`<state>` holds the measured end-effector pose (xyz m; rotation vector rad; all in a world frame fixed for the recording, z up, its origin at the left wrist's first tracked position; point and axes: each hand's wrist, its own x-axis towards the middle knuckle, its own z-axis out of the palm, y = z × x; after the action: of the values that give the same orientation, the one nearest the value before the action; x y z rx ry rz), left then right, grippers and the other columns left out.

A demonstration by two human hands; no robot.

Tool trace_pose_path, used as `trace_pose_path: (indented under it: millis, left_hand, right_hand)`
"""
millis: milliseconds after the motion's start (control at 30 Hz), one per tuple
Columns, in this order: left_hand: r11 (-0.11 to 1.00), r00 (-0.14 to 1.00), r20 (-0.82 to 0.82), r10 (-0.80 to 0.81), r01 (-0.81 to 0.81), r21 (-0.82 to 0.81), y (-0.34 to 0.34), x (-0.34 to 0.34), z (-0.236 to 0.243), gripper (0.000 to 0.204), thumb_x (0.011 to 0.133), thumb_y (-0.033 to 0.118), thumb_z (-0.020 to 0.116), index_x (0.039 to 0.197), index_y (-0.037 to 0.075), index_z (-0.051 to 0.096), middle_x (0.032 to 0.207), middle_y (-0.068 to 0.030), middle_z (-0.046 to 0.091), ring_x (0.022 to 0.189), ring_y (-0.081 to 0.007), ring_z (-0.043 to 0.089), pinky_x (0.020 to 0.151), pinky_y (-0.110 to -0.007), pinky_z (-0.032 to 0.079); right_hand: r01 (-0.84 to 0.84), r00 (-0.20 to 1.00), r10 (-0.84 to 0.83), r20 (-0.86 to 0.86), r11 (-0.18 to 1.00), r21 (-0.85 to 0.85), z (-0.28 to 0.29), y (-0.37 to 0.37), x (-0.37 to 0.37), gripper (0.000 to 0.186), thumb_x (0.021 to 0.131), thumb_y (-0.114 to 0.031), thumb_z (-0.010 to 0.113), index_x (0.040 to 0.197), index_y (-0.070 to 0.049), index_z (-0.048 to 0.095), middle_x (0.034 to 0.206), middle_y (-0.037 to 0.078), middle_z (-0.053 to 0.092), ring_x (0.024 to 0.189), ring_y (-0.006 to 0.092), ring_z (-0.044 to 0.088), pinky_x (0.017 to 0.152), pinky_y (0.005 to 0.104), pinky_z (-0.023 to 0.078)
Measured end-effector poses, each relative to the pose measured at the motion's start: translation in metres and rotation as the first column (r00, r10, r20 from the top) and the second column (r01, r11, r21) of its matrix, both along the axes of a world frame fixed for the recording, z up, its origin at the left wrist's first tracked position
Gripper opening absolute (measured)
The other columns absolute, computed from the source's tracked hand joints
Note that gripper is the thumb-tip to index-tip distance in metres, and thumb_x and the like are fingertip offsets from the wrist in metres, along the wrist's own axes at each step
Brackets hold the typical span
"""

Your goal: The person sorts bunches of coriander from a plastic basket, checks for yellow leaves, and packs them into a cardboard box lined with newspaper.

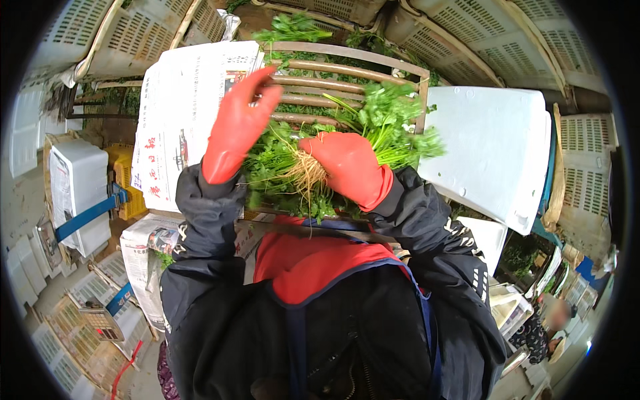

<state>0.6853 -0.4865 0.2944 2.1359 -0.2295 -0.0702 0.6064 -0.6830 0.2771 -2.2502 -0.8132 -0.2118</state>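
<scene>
My right hand [350,168], in a red rubber glove, is closed around a bunch of coriander [390,120]. The leafy tops point away to the far right, and pale stringy roots [308,175] hang out on the left of my fist. My left hand [239,123], gloved the same way, is raised to the left of the bunch with thumb and fingers apart and nothing between them. More loose greens [270,157] lie beneath both hands on a slatted wooden rack [319,81].
A stack of newspapers [170,117] lies left of the rack, a white foam lid [490,150] right. Far left are a strapped white foam box [80,200] and a yellow crate [128,175]. Perforated crates [467,33] line the back. Another person [533,333] is at lower right.
</scene>
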Motion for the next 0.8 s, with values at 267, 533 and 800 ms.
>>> trace_pose_path:
  millis: [267, 533, 800]
  left_hand:
    - [0.695, 0.724, -0.127, -0.678, 0.688, 0.211, -0.068, 0.025, -0.096, 0.068, 0.084, 0.036, 0.064, 0.138, 0.005, 0.037, 0.095, -0.0215, 0.061, 0.083, -0.0366, 0.06, 0.072, -0.043, 0.047]
    - [0.222, 0.365, -0.156, -0.918, 0.797, 0.562, -0.116, 0.05, -0.197, 0.045, 0.083, 0.03, 0.063, 0.123, 0.011, 0.053, 0.084, -0.0167, 0.064, 0.076, -0.0396, 0.061, 0.066, -0.05, 0.048]
    - [0.612, 0.806, -0.24, -0.542, 0.574, 0.544, -0.092, 0.146, -0.092, 0.035, 0.084, 0.025, 0.059, 0.118, 0.015, 0.058, 0.093, -0.0181, 0.065, 0.085, -0.0374, 0.062, 0.071, -0.049, 0.048]
  right_hand:
    - [0.078, 0.997, -0.081, -0.008, 0.984, -0.159, 0.005, -0.007, -0.02, 0.036, 0.069, -0.013, 0.064, 0.105, -0.013, 0.063, 0.064, 0.005, 0.049, 0.06, 0.0263, 0.054, 0.051, 0.0372, 0.042]
    - [0.158, 0.983, -0.159, 0.094, 0.987, 0.023, -0.005, -0.014, -0.035, 0.039, 0.072, -0.011, 0.062, 0.111, -0.011, 0.063, 0.062, 0.005, 0.046, 0.058, 0.0262, 0.052, 0.05, 0.0374, 0.041]
    - [0.312, 0.948, -0.286, -0.138, 0.917, 0.249, 0.095, -0.084, -0.028, 0.037, 0.068, -0.009, 0.069, 0.104, -0.006, 0.063, 0.076, 0.009, 0.062, 0.066, 0.0275, 0.061, 0.058, 0.0353, 0.048]
